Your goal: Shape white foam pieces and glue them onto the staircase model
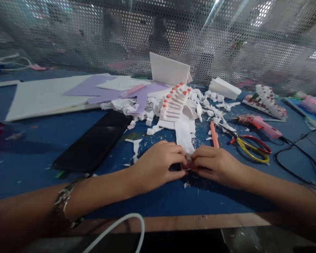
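Note:
My left hand (158,163) and my right hand (217,164) meet fingertip to fingertip on the blue table mat (37,154). Both are closed in a pinch on the near end of a white paper strip (183,135). The strip runs away from my fingers toward a white stepped paper model (173,105) dotted with small red pieces. An orange pen-like tool (214,135) lies just beyond my right hand.
A black phone (94,142) lies left of my hands. Red-and-yellow scissors (250,143), a pink glue gun (263,125) and a black cable (302,158) are at right. White and purple sheets (50,95), paper scraps, a second stepped model (265,98) and a perforated metal screen (158,38) sit behind.

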Demonstrator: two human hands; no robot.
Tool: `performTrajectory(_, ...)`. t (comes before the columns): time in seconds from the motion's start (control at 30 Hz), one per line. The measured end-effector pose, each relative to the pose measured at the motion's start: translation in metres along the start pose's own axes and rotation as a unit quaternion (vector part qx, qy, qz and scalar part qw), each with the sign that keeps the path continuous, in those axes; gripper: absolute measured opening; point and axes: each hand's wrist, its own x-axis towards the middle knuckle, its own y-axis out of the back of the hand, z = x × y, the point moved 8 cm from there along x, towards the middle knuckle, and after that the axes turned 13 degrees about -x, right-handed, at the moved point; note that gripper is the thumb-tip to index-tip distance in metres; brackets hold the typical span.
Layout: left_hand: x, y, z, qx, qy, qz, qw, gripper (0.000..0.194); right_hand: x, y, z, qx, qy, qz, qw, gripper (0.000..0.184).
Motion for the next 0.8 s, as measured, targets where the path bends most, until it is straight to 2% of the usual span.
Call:
performTrajectory(0.27, -0.001, 0.002, -0.007, -0.087, 0.040, 0.027, 0.995, 0.012, 0.004, -0.001, 0.008, 0.079, -0.047, 0.007, 0.996, 0.011)
performTrajectory(0.4, 0.000, 0.003, -0.009, -0.082, 0.045, 0.040, 0.995, 0.011, 0.005, -0.002, 0.013, 0.118, -0.073, 0.017, 0.990, 0.009)
performTrajectory(0.57, -0.001, 0.003, -0.010, -0.071, 0.051, 0.043, 0.995, 0.011, 0.004, -0.004, 0.016, 0.117, -0.106, 0.005, 0.987, 0.010)
performTrajectory(0.8, -0.003, 0.003, -0.008, -0.098, 0.041, 0.029, 0.994, 0.011, 0.004, -0.007, 0.012, 0.118, -0.080, -0.020, 0.990, 0.007)
